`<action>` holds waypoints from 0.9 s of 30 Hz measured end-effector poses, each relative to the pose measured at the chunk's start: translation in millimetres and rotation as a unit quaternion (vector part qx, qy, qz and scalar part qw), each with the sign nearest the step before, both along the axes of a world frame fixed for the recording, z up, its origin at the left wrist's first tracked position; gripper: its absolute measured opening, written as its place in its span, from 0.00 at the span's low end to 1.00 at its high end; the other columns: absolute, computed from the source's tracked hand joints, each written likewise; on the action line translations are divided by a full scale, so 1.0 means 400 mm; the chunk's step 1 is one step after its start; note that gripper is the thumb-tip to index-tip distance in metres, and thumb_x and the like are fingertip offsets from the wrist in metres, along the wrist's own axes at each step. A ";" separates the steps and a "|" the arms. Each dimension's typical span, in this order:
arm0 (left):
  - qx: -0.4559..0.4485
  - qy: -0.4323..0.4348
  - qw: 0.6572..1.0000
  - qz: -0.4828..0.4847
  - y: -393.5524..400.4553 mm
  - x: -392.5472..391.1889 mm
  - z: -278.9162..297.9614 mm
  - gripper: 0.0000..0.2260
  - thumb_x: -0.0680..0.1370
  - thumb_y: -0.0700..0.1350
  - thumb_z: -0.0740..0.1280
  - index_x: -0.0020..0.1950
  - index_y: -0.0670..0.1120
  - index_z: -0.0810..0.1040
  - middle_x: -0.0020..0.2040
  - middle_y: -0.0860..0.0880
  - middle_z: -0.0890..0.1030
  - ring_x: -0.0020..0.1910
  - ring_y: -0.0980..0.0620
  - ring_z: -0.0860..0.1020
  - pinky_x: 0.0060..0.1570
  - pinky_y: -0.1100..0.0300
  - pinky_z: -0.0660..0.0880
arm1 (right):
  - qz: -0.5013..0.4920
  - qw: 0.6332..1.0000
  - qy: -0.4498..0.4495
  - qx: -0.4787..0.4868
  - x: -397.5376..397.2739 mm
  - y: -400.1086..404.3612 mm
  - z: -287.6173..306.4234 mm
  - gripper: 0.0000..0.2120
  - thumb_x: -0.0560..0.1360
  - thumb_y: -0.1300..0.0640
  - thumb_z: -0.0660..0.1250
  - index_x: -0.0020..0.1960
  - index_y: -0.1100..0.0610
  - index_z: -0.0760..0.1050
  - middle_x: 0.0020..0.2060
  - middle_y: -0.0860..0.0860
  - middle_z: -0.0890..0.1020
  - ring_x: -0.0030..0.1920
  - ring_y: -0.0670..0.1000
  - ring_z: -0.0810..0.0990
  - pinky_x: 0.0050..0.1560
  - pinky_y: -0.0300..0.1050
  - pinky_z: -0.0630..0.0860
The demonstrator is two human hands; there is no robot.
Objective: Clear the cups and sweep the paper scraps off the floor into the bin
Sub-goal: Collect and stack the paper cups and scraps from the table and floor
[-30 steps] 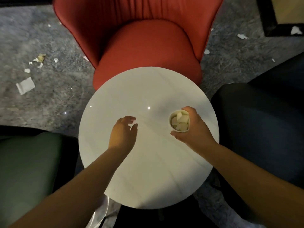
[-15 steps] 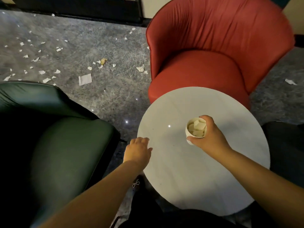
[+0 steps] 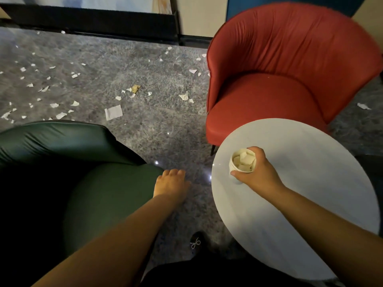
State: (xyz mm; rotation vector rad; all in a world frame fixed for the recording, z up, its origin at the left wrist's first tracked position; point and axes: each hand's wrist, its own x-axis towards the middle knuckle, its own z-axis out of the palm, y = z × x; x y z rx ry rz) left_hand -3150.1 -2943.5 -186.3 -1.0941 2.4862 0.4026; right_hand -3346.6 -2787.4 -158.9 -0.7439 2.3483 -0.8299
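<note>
Leftward the view has swung since a moment ago, and the left hand [image 3: 171,184] has slid off the round white table [image 3: 310,204], fingers loosely curled, holding nothing; the right hand [image 3: 256,172] wraps the scrap-filled white paper cup [image 3: 242,161] above the tabletop, likely for binning; torn white paper scraps [image 3: 113,112] litter the grey floor [image 3: 155,125]; no writing is legible.

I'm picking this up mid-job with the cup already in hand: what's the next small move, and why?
Probably lift the cup off the table and carry it away to a bin; none is in view. The right hand already has a grip round it, it is full of paper pieces, and the left hand is free. Scraps still litter the floor, so sweeping comes after.
</note>
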 end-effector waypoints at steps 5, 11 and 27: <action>-0.021 0.006 0.999 0.033 -0.059 0.033 0.016 0.21 0.82 0.56 0.57 0.72 0.49 0.69 0.70 0.47 0.72 0.70 0.44 0.67 0.66 0.50 0.65 | 0.018 1.000 0.014 -0.019 0.003 -0.037 0.026 0.37 0.64 0.47 0.79 0.66 0.49 0.62 0.60 0.48 0.73 0.54 0.49 0.74 0.49 0.40 0.74; -0.051 0.019 0.997 0.059 -0.078 0.054 0.048 0.20 0.82 0.57 0.57 0.71 0.50 0.69 0.70 0.49 0.72 0.70 0.45 0.66 0.66 0.50 0.65 | 0.055 0.997 0.005 -0.057 0.008 -0.089 0.050 0.35 0.64 0.50 0.79 0.64 0.49 0.64 0.55 0.44 0.72 0.52 0.49 0.73 0.46 0.41 0.71; -0.043 0.023 0.999 0.010 -0.409 0.069 0.066 0.19 0.82 0.54 0.56 0.71 0.50 0.69 0.70 0.49 0.72 0.70 0.45 0.66 0.67 0.50 0.62 | 0.028 0.998 -0.017 -0.054 0.063 -0.466 0.045 0.33 0.63 0.52 0.78 0.63 0.47 0.66 0.53 0.46 0.76 0.52 0.51 0.76 0.46 0.42 0.70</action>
